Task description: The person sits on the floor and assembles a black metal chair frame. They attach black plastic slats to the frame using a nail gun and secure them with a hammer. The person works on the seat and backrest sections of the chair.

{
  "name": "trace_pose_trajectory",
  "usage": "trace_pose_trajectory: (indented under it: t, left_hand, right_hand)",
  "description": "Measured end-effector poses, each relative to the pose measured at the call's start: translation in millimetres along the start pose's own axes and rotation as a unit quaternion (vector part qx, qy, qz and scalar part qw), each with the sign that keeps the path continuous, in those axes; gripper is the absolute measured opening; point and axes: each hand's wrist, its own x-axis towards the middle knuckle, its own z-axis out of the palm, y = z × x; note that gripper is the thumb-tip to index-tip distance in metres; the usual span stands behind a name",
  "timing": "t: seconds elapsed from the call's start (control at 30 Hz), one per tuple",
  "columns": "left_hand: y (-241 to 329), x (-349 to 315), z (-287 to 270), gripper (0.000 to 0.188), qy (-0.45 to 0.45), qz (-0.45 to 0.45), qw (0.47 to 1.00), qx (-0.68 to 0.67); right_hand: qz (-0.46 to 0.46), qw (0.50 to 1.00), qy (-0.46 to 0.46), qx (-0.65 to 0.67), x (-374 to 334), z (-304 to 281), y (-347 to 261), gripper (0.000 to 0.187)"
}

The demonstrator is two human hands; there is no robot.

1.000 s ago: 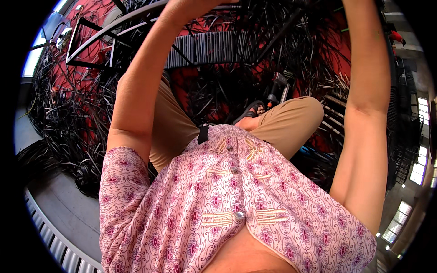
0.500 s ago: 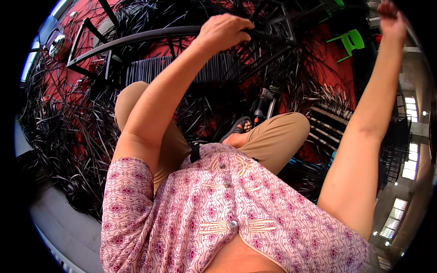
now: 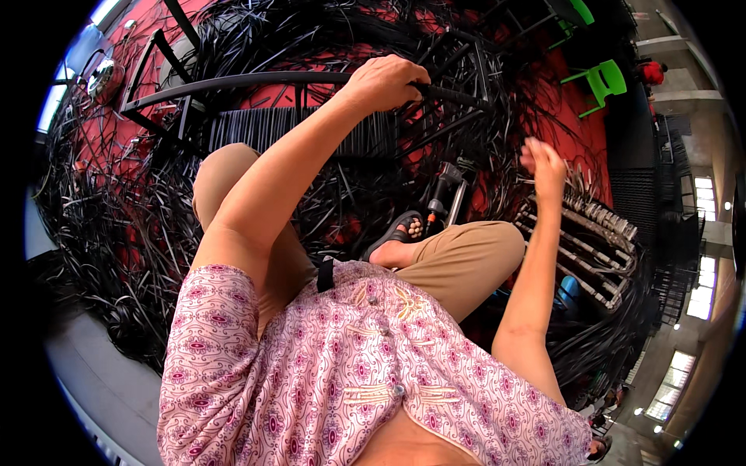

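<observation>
My left hand (image 3: 386,83) is closed over the dark top rail (image 3: 256,78) of a black metal furniture frame, its fingers wrapped round the bar. Below that rail, a panel of black strips (image 3: 303,133) is wound side by side across the frame. My right hand (image 3: 546,167) is raised to the right of the frame, apart from it. Its fingers look curled together and slightly blurred; what they hold, if anything, I cannot make out. Loose black strips (image 3: 342,186) lie tangled around the frame and my legs.
A black power tool (image 3: 445,186) lies by my sandalled foot (image 3: 404,231). A rack of pale, wrapped bars (image 3: 590,241) stands at the right, near a blue object (image 3: 569,289). Green chairs (image 3: 602,84) stand far right on the red floor covering (image 3: 571,144). A round shiny object (image 3: 105,80) sits far left.
My right hand has come down and inward from the upper right edge. My left hand keeps its hold on the rail, which appears slightly lower in the picture.
</observation>
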Motion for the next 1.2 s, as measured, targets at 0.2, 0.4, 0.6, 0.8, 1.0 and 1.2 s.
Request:
trace_pose_trajectory:
  t: [0.2, 0.4, 0.6, 0.8, 1.0, 1.2]
  left_hand:
    - [-1.6, 1.8, -0.3, 0.034, 0.021, 0.036, 0.999, -0.006]
    - [-5.3, 5.8, 2.3, 0.036, 0.023, 0.074, 0.997, 0.000]
    - [-12.1, 4.3, 2.6, 0.040, 0.004, 0.092, 0.996, -0.010]
    - [-3.4, -0.7, 4.7, 0.037, -0.017, 0.074, 0.997, -0.007]
    - [-2.3, -0.9, 4.7, 0.036, -0.025, 0.065, 0.998, 0.004]
    - [-0.7, -3.9, 5.0, 0.035, -0.037, 0.061, 0.997, 0.031]
  right_hand:
    - [-0.037, 0.988, -0.143, 0.040, -4.7, 115.5, -84.7, 0.048]
    - [-0.015, 0.975, -0.139, 0.172, -19.0, 174.4, -53.6, 0.039]
    - [0.019, 0.930, -0.096, 0.354, -33.2, 183.7, -75.0, 0.026]
    - [0.052, 0.924, -0.078, 0.371, -57.8, 196.7, -70.6, 0.024]
    - [0.066, 0.877, -0.105, 0.464, -57.7, 210.3, -37.4, 0.023]
    - [0.075, 0.846, -0.141, 0.509, -43.5, 224.2, -12.7, 0.026]
